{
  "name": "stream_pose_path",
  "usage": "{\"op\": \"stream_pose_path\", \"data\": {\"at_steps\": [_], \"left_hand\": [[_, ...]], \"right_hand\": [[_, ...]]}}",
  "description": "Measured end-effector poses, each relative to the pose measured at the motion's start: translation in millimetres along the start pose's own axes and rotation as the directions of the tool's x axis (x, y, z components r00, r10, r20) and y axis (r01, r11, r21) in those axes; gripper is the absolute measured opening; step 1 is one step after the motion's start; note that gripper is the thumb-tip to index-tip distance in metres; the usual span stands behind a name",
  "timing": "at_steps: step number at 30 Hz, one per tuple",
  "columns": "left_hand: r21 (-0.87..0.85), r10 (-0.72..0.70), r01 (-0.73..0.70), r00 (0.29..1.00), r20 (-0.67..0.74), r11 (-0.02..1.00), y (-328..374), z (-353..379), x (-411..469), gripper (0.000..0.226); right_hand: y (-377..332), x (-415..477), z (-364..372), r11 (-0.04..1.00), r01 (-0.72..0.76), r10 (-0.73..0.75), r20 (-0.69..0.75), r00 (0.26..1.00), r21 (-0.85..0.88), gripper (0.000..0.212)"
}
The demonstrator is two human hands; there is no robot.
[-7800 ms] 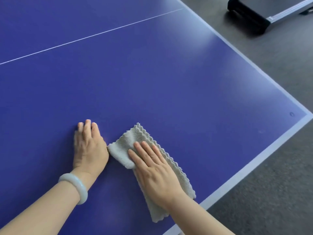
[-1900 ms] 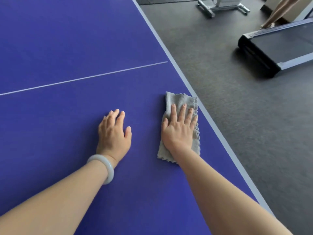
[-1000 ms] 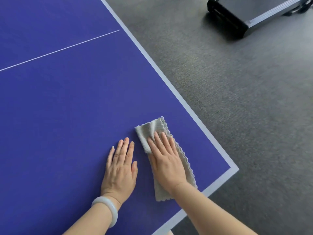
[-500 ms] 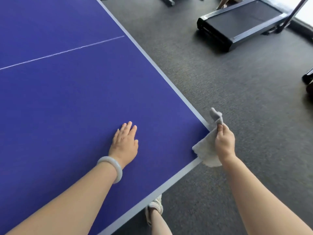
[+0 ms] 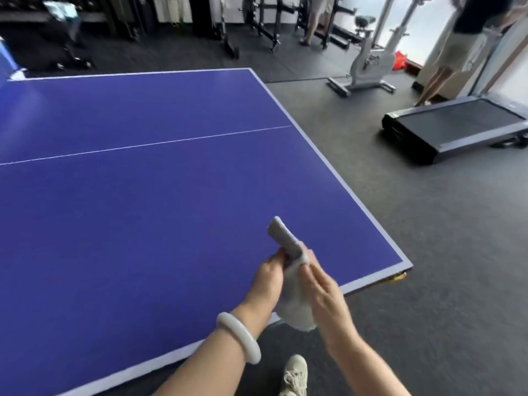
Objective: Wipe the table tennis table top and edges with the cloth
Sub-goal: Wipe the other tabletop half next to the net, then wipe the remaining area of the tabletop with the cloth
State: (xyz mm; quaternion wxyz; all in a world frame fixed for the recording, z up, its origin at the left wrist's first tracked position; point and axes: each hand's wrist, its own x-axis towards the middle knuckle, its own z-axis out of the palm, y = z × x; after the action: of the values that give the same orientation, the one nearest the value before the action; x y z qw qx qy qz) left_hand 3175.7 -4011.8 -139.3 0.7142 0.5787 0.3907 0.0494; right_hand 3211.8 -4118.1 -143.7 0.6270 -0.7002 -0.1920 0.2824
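Note:
The blue table tennis table [image 5: 143, 201] with white border lines fills the left and middle of the head view. Its near right corner lies at the lower right. Both hands hold the grey cloth [image 5: 294, 298] in the air above the table's near edge. My left hand [image 5: 267, 278], with a pale bangle on the wrist, grips the cloth from the left. My right hand [image 5: 323, 292] holds it from the right. One end of the cloth sticks up above the fingers and the rest hangs down between the hands.
A black treadmill [image 5: 454, 128] lies on the grey floor at the right. A white exercise bike [image 5: 368, 64] and weight racks [image 5: 265, 21] stand beyond the table. Two people stand at the back. My shoe [image 5: 294, 375] shows below the table edge.
My left hand has lifted off the table top and joined my right hand on the cloth. The cloth has come from the table's corner edge to above the near edge. The camera looks higher.

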Motion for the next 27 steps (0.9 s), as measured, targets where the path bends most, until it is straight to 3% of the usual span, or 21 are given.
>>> {"op": "stream_pose_path", "data": {"at_steps": [2, 4, 7, 9, 10, 12, 15, 17, 19, 22, 24, 27], "left_hand": [[-0.060, -0.122, 0.128, 0.989, 0.085, 0.990, -16.4, -6.8, -29.2, 0.045], [0.003, -0.117, 0.117, 0.991, 0.072, 0.993, -37.9, -23.2, -50.5, 0.046], [-0.038, -0.107, 0.101, 0.965, -0.240, 0.994, -70.5, -53.7, -62.4, 0.042], [-0.146, -0.164, 0.122, 0.929, -0.331, 0.982, -79.9, -56.0, -76.4, 0.039], [-0.275, -0.224, 0.148, 0.937, -0.269, 0.950, -81.3, -50.2, -84.9, 0.040], [-0.513, -0.290, 0.179, 0.946, -0.146, 0.840, -84.3, -35.5, -99.6, 0.041], [-0.647, -0.297, 0.075, 0.924, -0.241, 0.759, -89.2, -42.6, -127.6, 0.030], [-0.597, -0.277, -0.063, 0.843, -0.460, 0.800, -97.6, -56.3, -145.5, 0.021], [-0.543, -0.271, -0.100, 0.783, -0.560, 0.834, -103.8, -65.9, -163.6, 0.023], [-0.645, -0.314, -0.070, 0.831, -0.460, 0.761, -108.0, -72.9, -189.7, 0.027], [-0.709, -0.319, -0.095, 0.846, -0.428, 0.699, -117.3, -83.9, -210.4, 0.028], [-0.601, -0.239, -0.185, 0.798, -0.553, 0.777, -137.7, -112.6, -245.0, 0.023]], "right_hand": [[12.1, -14.9, 31.0, 0.998, -0.070, 0.070, -0.013, 0.997, -0.006, 0.034], [25.1, -23.3, 40.5, 0.983, -0.184, 0.183, -0.060, 0.981, -0.011, 0.030], [32.1, -34.5, 35.7, 0.964, -0.256, 0.243, -0.154, 0.958, -0.076, 0.030], [35.6, -49.6, 47.5, 0.960, -0.262, 0.259, -0.047, 0.965, -0.097, 0.028], [39.4, -59.9, 57.3, 0.953, -0.276, 0.286, 0.063, 0.956, -0.128, 0.027], [50.9, -76.7, 71.4, 0.948, -0.235, 0.282, 0.226, 0.932, -0.216, 0.032], [54.9, -74.2, 64.4, 0.899, -0.189, 0.270, 0.159, 0.950, -0.396, 0.032], [54.7, -72.5, 59.5, 0.887, -0.153, 0.250, 0.177, 0.952, -0.435, 0.028], [48.6, -88.0, 73.1, 0.928, -0.086, 0.214, 0.331, 0.919, -0.362, 0.030], [50.3, -130.5, 109.1, 0.936, 0.112, 0.120, 0.604, 0.788, -0.333, 0.033], [58.7, -148.8, 129.6, 0.872, 0.320, 0.021, 0.681, 0.732, -0.370, 0.039], [48.8, -158.4, 155.8, 0.874, 0.243, 0.141, 0.698, 0.702, -0.421, 0.039]]}}
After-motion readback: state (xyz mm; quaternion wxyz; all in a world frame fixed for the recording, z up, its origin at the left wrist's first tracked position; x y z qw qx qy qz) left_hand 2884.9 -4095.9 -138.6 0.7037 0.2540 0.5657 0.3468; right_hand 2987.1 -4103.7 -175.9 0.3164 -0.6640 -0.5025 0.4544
